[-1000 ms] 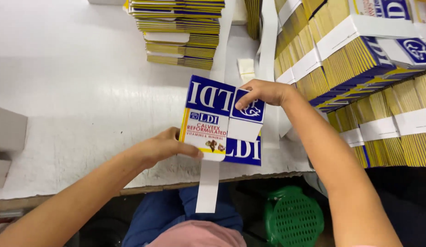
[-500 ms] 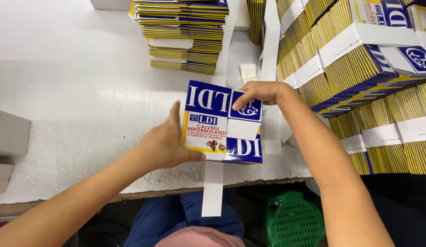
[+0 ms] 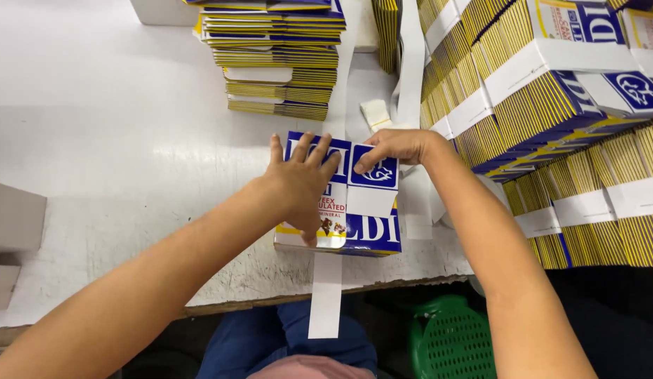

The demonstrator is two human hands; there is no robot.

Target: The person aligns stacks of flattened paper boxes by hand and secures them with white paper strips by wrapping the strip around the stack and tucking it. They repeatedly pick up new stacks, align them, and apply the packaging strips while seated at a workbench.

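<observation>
A small stack of flat blue, white and yellow cartons [image 3: 372,231] lies on the white table [image 3: 116,161] near its front edge. My left hand [image 3: 302,184] rests flat on top of the stack, fingers spread. My right hand [image 3: 396,146] touches the stack's far right corner with its fingertips. A long white paper strip [image 3: 325,295] runs under the stack and hangs over the table's front edge.
A tall pile of flat cartons [image 3: 281,63] stands at the back. Banded bundles of cartons [image 3: 551,91] fill the right side. White paper strips [image 3: 411,70] lie between them. A grey box [image 3: 14,217] sits at the left edge. A green stool [image 3: 449,340] is below.
My left hand has moved from the stack's left side up onto its top and now lies flat there. The stack has settled flat on the table.
</observation>
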